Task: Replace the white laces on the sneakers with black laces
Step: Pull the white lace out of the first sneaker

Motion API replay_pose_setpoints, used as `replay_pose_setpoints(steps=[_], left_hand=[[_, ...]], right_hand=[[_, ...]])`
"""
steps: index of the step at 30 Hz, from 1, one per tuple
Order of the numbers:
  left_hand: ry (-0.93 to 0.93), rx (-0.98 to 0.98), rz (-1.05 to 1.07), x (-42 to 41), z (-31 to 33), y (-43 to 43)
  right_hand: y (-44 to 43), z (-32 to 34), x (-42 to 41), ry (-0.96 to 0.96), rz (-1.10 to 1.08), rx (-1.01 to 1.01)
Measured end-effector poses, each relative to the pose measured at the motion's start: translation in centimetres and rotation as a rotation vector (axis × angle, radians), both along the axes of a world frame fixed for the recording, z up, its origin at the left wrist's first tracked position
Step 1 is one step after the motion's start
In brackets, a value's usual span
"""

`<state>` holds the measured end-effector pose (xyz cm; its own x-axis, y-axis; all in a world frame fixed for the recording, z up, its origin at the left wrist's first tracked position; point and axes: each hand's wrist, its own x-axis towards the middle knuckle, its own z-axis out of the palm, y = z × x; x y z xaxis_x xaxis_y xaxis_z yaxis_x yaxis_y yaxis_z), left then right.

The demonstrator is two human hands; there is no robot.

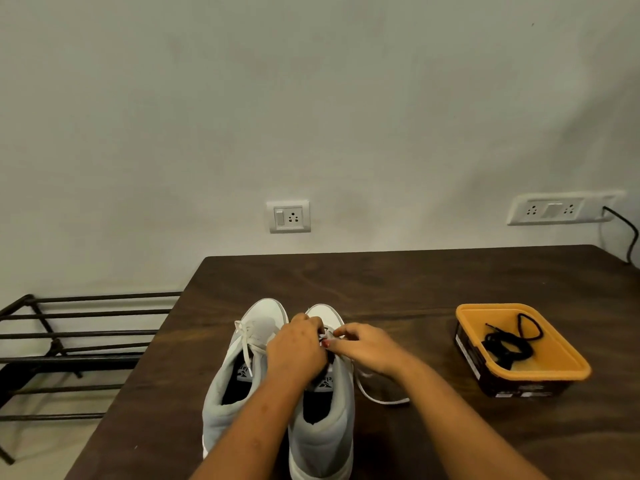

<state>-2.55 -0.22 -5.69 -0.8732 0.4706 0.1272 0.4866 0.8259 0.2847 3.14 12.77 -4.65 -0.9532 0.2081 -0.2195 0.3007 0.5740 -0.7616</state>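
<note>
Two white and grey sneakers stand side by side on the dark wooden table (398,282), toes toward the wall. The left sneaker (239,362) carries a tied white lace (246,344). Over the lacing of the right sneaker (325,420) both my hands meet. My left hand (298,348) curls over the eyelets and covers them. My right hand (367,346) pinches the right sneaker's white lace; a loose stretch of that lace (379,398) trails onto the table to the right. A bundle of black laces (509,344) lies in an orange tub (568,372) at the right.
A black metal rack (69,337) stands on the floor left of the table. Two wall sockets (288,216) (557,209) sit above the table's far edge, with a black cable (628,233) hanging at the far right.
</note>
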Motion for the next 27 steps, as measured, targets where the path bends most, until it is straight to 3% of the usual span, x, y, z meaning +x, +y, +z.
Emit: replay_pose_setpoints(steps=[7,12,18,22,24,27], left_hand=[[-0.021,-0.014,-0.009,0.1,0.0,0.2],[-0.076,0.11,-0.005,-0.4,-0.2,0.2],[-0.209,0.537,0.132,-0.8,-1.2,-0.1],[-0.35,0.947,0.22,-1.0,-1.7,0.4],[-0.318,0.933,0.227,-1.3,-1.8,0.5],[-0.181,0.691,0.107,-1.2,-1.3,0.5]], right_hand=[[0.1,0.2,0.5,-0.049,0.026,-0.059],[0.0,0.2,0.9,-0.038,0.033,-0.081],[-0.2,0.0,0.6,-0.049,0.011,0.047],[-1.0,0.1,0.6,-0.13,-0.011,0.321],[-1.7,0.1,0.7,-0.131,-0.072,0.419],[-2.6,-0.1,0.7,-0.129,-0.149,0.458]])
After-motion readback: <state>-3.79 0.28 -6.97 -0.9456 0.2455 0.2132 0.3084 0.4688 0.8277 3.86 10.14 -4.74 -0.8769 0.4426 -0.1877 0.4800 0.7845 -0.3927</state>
